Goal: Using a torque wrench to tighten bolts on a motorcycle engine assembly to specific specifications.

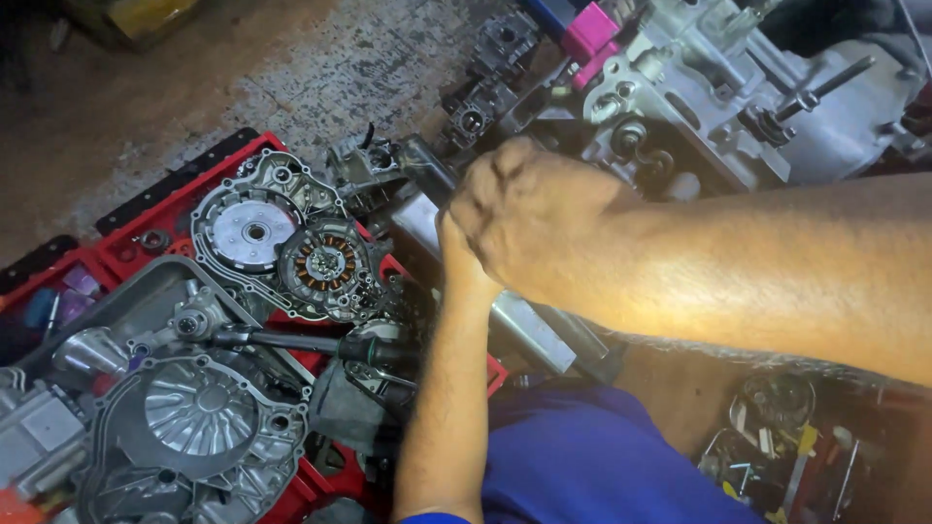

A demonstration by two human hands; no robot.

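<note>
The right hand (529, 218) is closed into a fist, knuckles up, its forearm reaching in from the right edge of the view. Its grip is wrapped tight around the dark, round-ended handle of a tool (425, 165), whose tip pokes out at the upper left of the fist, just below the grey cast-metal engine block (709, 107). The left hand (456, 257) comes up from below and is mostly hidden under the right fist; only the wrist and heel of the palm show, so I cannot tell whether its grip is apart or together, or what it touches. Beneath both hands lies a flat, pale grey metal bar (529, 330), running down to the right.

The engine block stands near the top right, with a pink plastic piece (592, 34) at its upper left and a thin steel rod (825, 87) sticking out to the right.

To the left, a red plastic tray (136, 238) on the concrete floor (243, 78) holds a grey engine side cover (254, 231), a round stator with copper windings (325, 264) touching it, and a finned, dark grey clutch cover (194, 432) lower down. A black-handled screwdriver (320, 342) lies between them. The person's blue trouser leg (592, 456) fills the bottom centre.
</note>
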